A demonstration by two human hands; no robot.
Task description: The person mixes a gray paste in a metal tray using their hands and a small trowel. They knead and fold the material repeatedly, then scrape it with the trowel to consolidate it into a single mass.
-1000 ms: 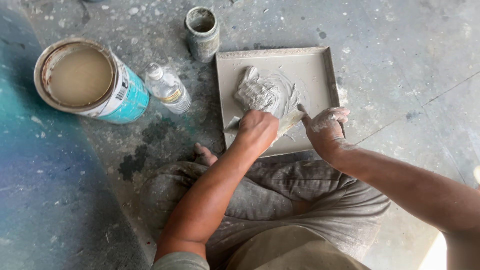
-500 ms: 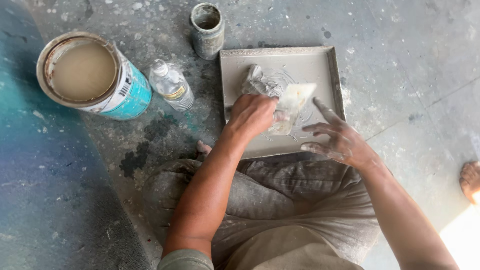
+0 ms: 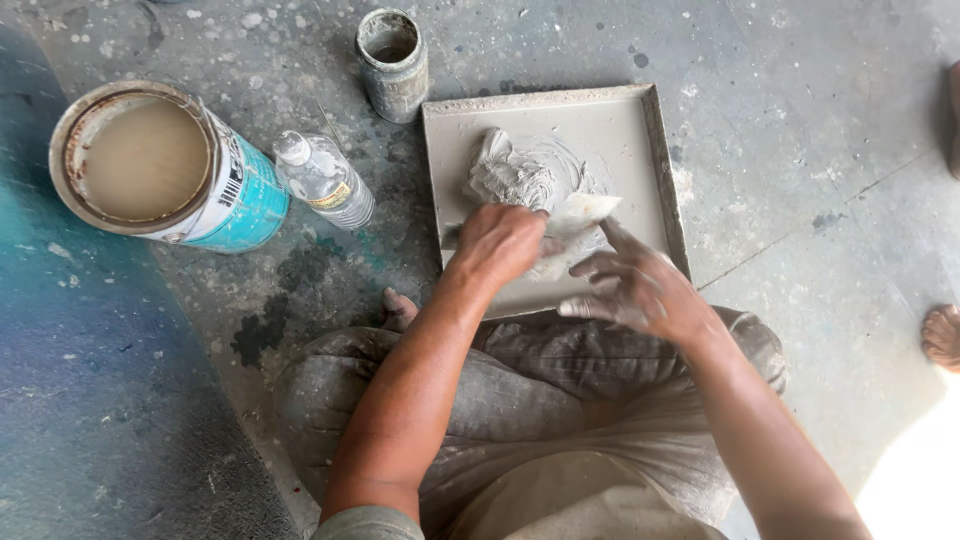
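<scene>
A square grey tile [image 3: 640, 125] with a raised rim lies on the floor in front of my crossed legs. A lump of wet grey putty [image 3: 508, 176] sits on its middle left. My left hand [image 3: 502, 243] is closed around the handle of a putty knife, whose pale blade [image 3: 588, 208] lies flat on the tile just right of the lump. My right hand [image 3: 640, 290], smeared with putty, hovers over the tile's near edge with fingers spread, holding nothing, its index finger pointing at the blade.
On the dusty floor to the left stand a large open can of beige liquid [image 3: 148, 165], a small clear plastic bottle [image 3: 325, 182] lying on its side, and a putty-crusted jar [image 3: 392, 62]. Another person's bare foot [image 3: 942, 336] shows at the right edge.
My right hand left the tile's right side and came in toward the blade, fingers opening. My left hand drew the knife through the putty, leaving the lump farther back on the tile.
</scene>
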